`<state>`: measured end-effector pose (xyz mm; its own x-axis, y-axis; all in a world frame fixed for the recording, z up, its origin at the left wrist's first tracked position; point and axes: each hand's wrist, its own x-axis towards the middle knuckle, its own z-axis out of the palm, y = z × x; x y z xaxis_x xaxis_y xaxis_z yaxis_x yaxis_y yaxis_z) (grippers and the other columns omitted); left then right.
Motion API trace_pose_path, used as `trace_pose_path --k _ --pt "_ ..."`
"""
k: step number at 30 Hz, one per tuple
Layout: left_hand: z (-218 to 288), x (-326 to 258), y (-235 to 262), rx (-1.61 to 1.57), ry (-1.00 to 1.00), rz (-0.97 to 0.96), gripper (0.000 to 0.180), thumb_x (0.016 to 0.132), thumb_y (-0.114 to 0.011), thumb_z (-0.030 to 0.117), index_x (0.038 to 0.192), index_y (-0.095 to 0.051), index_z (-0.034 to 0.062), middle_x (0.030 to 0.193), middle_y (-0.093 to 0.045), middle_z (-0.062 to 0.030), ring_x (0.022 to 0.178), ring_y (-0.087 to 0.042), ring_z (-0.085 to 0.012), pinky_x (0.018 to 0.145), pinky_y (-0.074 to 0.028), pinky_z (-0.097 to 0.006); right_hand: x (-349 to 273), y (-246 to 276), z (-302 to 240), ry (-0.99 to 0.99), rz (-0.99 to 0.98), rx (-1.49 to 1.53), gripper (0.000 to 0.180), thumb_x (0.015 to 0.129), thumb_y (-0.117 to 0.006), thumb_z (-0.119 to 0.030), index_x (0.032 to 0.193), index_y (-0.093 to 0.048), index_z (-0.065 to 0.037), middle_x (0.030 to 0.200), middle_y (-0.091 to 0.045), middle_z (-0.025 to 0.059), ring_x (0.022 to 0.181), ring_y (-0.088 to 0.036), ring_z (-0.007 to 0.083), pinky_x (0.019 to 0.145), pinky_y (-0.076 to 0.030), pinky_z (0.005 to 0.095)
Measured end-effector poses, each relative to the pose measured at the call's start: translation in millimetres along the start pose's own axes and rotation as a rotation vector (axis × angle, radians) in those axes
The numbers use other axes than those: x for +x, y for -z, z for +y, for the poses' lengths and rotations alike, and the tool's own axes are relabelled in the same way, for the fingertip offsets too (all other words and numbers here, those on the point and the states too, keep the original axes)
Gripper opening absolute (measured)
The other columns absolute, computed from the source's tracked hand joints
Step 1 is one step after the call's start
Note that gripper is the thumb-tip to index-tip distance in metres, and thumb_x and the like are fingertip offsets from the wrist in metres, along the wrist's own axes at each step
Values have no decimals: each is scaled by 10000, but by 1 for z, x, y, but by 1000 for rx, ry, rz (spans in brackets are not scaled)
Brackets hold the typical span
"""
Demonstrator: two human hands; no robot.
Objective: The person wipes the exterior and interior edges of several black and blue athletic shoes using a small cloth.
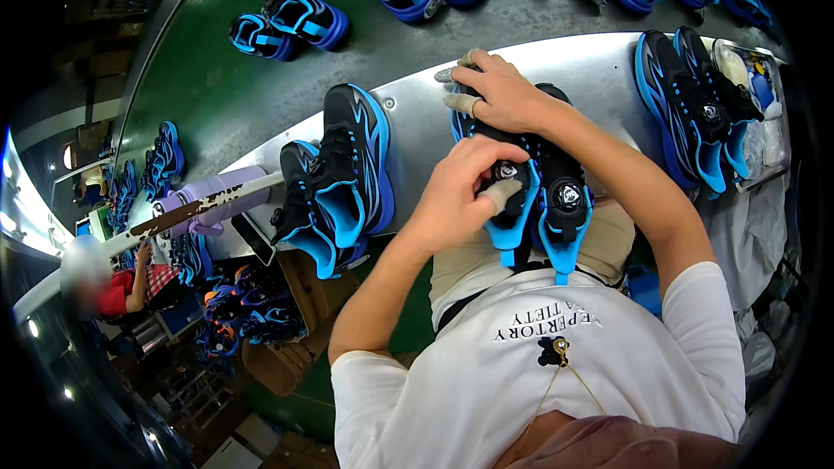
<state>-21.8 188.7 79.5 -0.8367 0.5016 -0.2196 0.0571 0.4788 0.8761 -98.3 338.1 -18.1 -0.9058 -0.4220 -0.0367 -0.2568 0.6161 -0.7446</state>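
Note:
Two black sneakers with bright blue lining and soles stand side by side at the bench edge in front of me. On the left sneaker [519, 200], my left hand [465, 187] closes thumb and fingers around the round dial [506, 171] on the tongue. My right hand [499, 95] lies over that sneaker's toe end, its fingers curled around it and several fingertips wrapped in pale covers. Much of the toe is hidden beneath it. My right forearm passes over the right sneaker [565, 200], whose own dial shows plainly and which neither hand grips.
Another sneaker pair [356, 156] stands left, and one [686, 113] right beside a clear tray [764, 113]. Beyond the metal bench [408, 104], several shoes line a green surface [208, 104]. A lilac bottle [217, 200] and pole [148, 230] are left; a person in red [126, 291] sits farther off.

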Motion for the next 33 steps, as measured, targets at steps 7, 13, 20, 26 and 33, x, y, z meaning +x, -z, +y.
trace_pose_path --k 7,13,20,26,33 --pt "3 0 -7 85 39 102 410 751 -689 63 1152 -601 58 1014 -577 -48 819 -466 -172 719 -398 -265 2 1 5 15 10 21 397 892 -558 -385 1181 -618 -119 1208 -503 192 1094 -485 378 957 -389 445" --pt "3 -2 -12 66 -5 116 371 759 -714 104 1107 -597 49 997 -559 -56 834 -474 -167 728 -405 -269 3 0 5 33 33 55 386 884 -571 -369 1162 -621 -105 1172 -517 178 1076 -497 367 938 -407 433" --pt "-9 2 1 -35 -132 -34 394 756 -741 168 1100 -584 59 1063 -564 -73 879 -496 -172 776 -413 -281 4 0 9 57 26 77 377 879 -580 -351 1155 -621 -98 1132 -525 178 1067 -501 362 921 -416 424" --pt "-13 6 -8 -5 -114 69 349 752 -750 174 1050 -622 45 939 -550 -53 794 -511 -166 705 -423 -267 3 -1 7 43 23 78 373 873 -592 -343 1145 -624 -90 1121 -527 171 1064 -505 353 918 -420 416" --pt "-18 4 -2 35 -249 58 401 732 -766 185 1068 -593 52 1091 -563 -82 1003 -484 -239 867 -408 -334 2 -1 7 24 14 66 379 871 -596 -346 1142 -621 -82 1117 -529 161 1062 -507 346 916 -421 414"
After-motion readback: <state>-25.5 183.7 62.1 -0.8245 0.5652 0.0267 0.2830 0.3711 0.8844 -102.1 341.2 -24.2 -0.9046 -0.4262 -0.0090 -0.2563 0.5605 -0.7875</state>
